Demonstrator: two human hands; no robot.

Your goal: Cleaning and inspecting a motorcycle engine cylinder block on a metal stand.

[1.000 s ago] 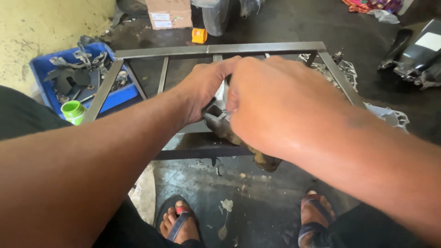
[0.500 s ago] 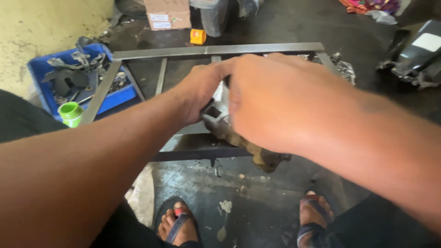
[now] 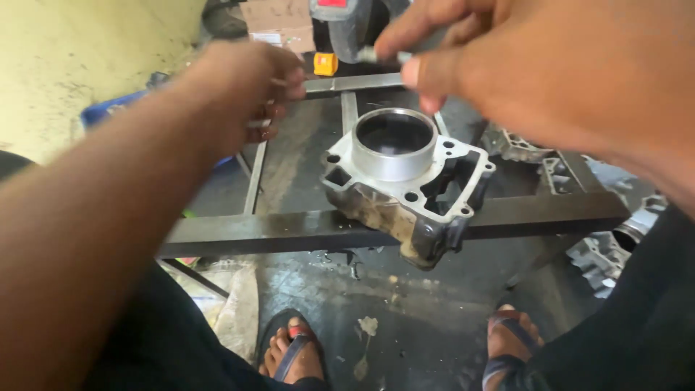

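A: Which step is this, would you say?

B: The engine cylinder block (image 3: 405,185) sits bare on the near bar of the steel frame (image 3: 289,230), below and between both hands, neither one touching it. The bore sleeve faces up, and the block leans partly over the bar's near edge.

A: And the hands?

B: The right hand (image 3: 521,65) is raised above and beyond the block, fingers pinched on a thin metal rod or pin (image 3: 376,54); blur keeps me from naming it better. The left hand (image 3: 242,90) hovers to the block's left with fingers curled. Something small and pale shows at its fingertips, but I cannot tell whether it grips anything.

A: So, a judgement?

B: It looks like the point where a small part is being readied over the block, not yet fitted.

A: What does the following move call for?

B: Lining that rod up squarely with whichever hole it suits, and steadying the block, since it perches on a narrow bar. More engine castings (image 3: 604,253) lie under the right forearm.
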